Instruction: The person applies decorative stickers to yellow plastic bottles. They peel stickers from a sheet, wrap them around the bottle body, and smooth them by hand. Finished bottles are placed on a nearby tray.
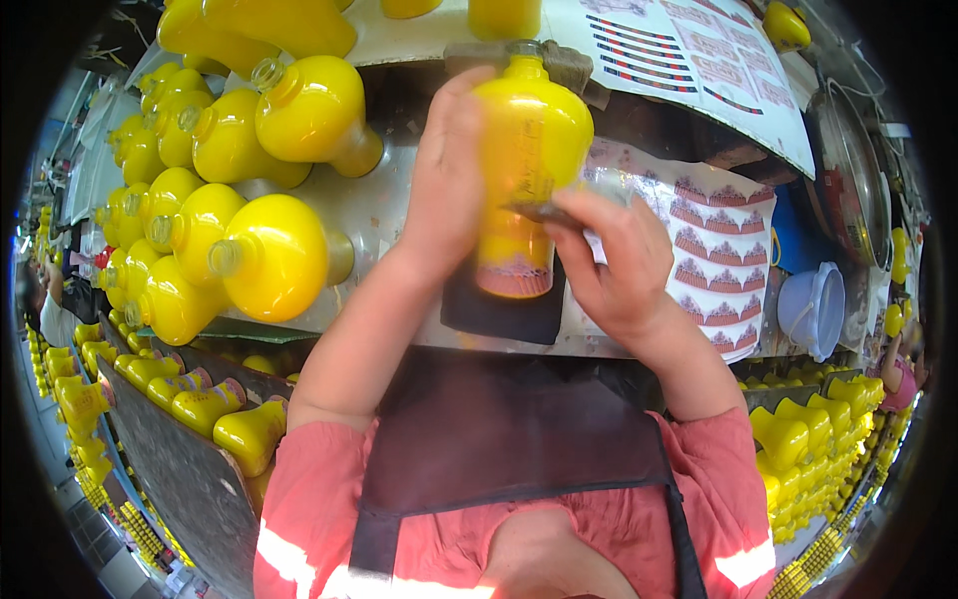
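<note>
A glossy yellow bottle (534,130) lies in front of me with its neck pointing away. Dark lettering runs along its middle, and a pink patterned band (514,277) circles its base end. My left hand (446,165), slightly blurred, is closed against the bottle's left side. In my right hand (621,255) a small dark flat tool (539,211) is pinched, its edge on the bottle over the lettering. The bottle's neck is by a grey-brown block (569,68). Its base end lies over a dark cloth (499,317).
Several yellow bottles (274,258) lie at the left, and more fill racks (180,479) on both sides. At the right are a sheet of pink patterned decals (720,250), another printed sheet (689,50), a pale bucket (811,311) and a round metal pan (848,170).
</note>
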Motion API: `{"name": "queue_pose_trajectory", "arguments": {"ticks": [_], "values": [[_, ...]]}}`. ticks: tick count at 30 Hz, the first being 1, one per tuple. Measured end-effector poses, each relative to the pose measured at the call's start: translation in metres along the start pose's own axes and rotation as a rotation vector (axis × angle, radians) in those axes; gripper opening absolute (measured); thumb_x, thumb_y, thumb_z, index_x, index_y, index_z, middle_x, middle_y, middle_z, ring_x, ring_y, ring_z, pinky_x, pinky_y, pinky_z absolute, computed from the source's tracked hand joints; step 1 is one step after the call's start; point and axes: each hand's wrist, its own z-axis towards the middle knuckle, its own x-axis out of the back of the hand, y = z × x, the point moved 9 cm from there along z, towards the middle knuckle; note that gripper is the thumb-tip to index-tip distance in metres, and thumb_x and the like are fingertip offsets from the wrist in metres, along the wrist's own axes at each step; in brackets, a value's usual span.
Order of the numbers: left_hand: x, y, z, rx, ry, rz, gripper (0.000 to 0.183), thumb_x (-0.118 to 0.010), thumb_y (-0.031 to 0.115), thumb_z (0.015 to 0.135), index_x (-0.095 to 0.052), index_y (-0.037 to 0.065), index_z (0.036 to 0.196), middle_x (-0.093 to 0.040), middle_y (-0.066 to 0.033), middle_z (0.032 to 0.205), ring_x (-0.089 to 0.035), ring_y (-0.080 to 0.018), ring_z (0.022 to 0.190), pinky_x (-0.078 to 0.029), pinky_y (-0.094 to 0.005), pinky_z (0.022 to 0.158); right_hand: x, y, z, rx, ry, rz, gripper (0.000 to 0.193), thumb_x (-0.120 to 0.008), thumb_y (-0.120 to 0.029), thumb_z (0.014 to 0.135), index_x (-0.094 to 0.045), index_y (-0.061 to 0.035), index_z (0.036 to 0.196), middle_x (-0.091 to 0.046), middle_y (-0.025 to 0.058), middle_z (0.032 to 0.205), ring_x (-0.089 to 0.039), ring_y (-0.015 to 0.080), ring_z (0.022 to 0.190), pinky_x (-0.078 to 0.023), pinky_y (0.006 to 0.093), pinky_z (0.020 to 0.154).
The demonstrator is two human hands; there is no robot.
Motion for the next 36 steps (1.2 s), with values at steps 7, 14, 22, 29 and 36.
{"name": "queue_pose_trajectory", "arguments": {"ticks": [7,14,22,29,36], "values": [[0.001,0.017,-0.002,-0.192,-0.033,0.406,0.073,-0.075,0.033,0.088,-0.045,-0.001,0.145,-0.048,-0.0212,0.139,-0.048,-0.0380,0.131,-0.038,-0.0433,0.113,0.005,0.045,0.066,-0.179,-0.046,0.147,0.022,-0.071,-0.006,0.088,-0.067,-0.0044,0.110,-0.072,0.0146,0.096,-0.072,0.0335,0.084,-0.057,0.0381,0.073],[0.000,0.034,0.008,-0.258,-0.010,0.508,0.069,-0.076,0.029,0.083,-0.049,0.001,0.140,-0.056,-0.0199,0.129,-0.054,-0.0381,0.123,-0.043,-0.0458,0.106,-0.027,0.040,0.110,-0.045,-0.273,-0.055,0.023,-0.067,-0.014,0.089,-0.069,-0.0023,0.110,-0.073,0.0183,0.096,-0.071,0.0384,0.088,-0.056,0.0429,0.079],[-0.002,0.035,0.028,-0.066,0.078,0.588,0.049,-0.070,0.031,0.087,-0.063,0.000,0.124,-0.061,-0.0198,0.122,-0.058,-0.0377,0.118,-0.046,-0.0449,0.103,-0.036,0.061,0.109,-0.138,-0.309,-0.118,0.026,-0.071,-0.014,0.091,-0.069,-0.0045,0.115,-0.074,0.0162,0.101,-0.073,0.0334,0.090,-0.057,0.0368,0.080],[0.008,0.022,0.029,-0.104,0.092,0.436,0.032,-0.057,0.022,0.102,-0.063,-0.001,0.123,-0.060,-0.0098,0.120,-0.059,-0.0146,0.107,-0.047,-0.0282,0.097,-0.001,0.060,0.052,-0.568,0.098,0.417,0.026,-0.073,-0.003,0.087,-0.071,-0.0015,0.114,-0.075,0.0131,0.095,-0.074,0.0223,0.085,-0.057,0.0303,0.078],[0.005,0.018,0.012,-0.054,0.096,0.501,0.039,-0.057,0.029,0.099,-0.063,-0.001,0.123,-0.063,-0.0183,0.120,-0.061,-0.0319,0.112,-0.046,-0.0386,0.102,0.000,0.048,0.049,-0.309,0.119,-0.048,0.027,-0.074,-0.005,0.091,-0.070,-0.0020,0.117,-0.074,0.0094,0.104,-0.071,0.0147,0.093,-0.056,0.0275,0.084]]}}
